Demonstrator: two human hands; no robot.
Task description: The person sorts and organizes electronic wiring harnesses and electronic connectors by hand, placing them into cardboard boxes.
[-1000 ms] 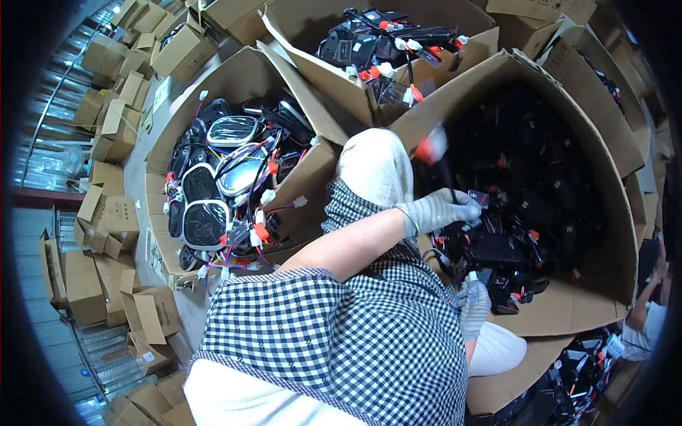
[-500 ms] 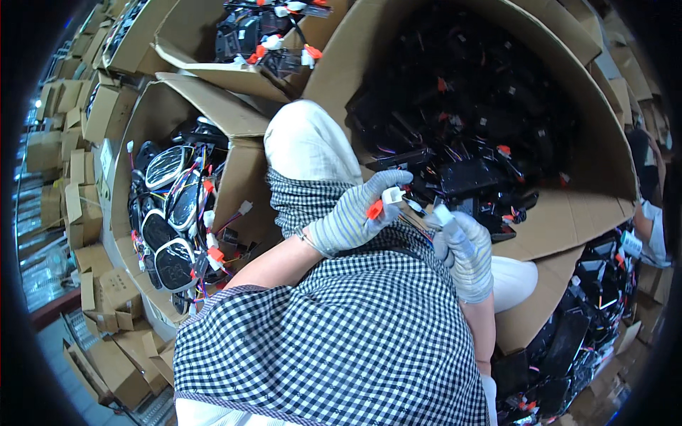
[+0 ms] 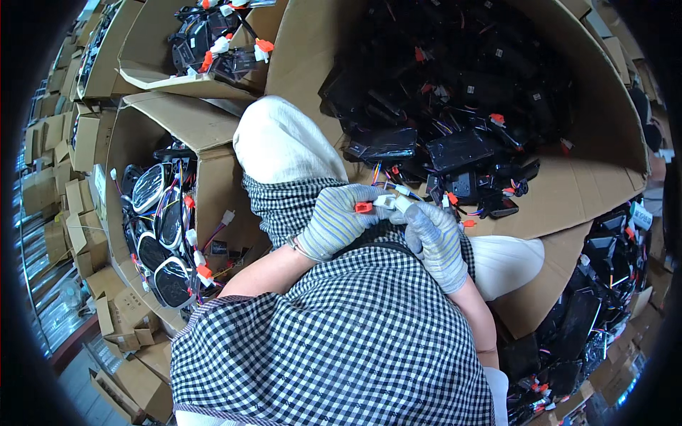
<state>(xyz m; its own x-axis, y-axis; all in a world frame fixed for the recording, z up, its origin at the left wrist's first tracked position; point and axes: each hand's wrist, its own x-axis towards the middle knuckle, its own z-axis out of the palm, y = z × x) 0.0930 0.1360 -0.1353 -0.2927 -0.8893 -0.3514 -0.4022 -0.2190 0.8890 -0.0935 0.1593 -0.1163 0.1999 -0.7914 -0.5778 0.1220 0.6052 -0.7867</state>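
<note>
Both my hands wear striped grey work gloves and meet over my lap. My left hand (image 3: 337, 221) pinches a white wire connector (image 3: 384, 201), with a red connector (image 3: 363, 207) beside its fingers. My right hand (image 3: 436, 245) grips another white connector (image 3: 403, 205), whose end faces the left one. The two connectors are close together or touching; I cannot tell whether they are joined. Thin coloured wires (image 3: 377, 172) run just beyond the hands. Past them, black plastic units (image 3: 462, 150) with wires and red and white plugs lie at the mouth of a large carton (image 3: 561, 209).
At left, an open carton (image 3: 217, 188) holds black units with pale oval outlines (image 3: 153, 259) and wires. Behind it, another carton (image 3: 192, 85) holds more wired parts. More black units (image 3: 575, 319) are piled at lower right. Stacked brown cartons (image 3: 117, 309) stand at far left.
My right hand has moved up and left, bringing its connector against or near the one in my left hand. The view has shifted, so the cartons sit slightly farther left.
</note>
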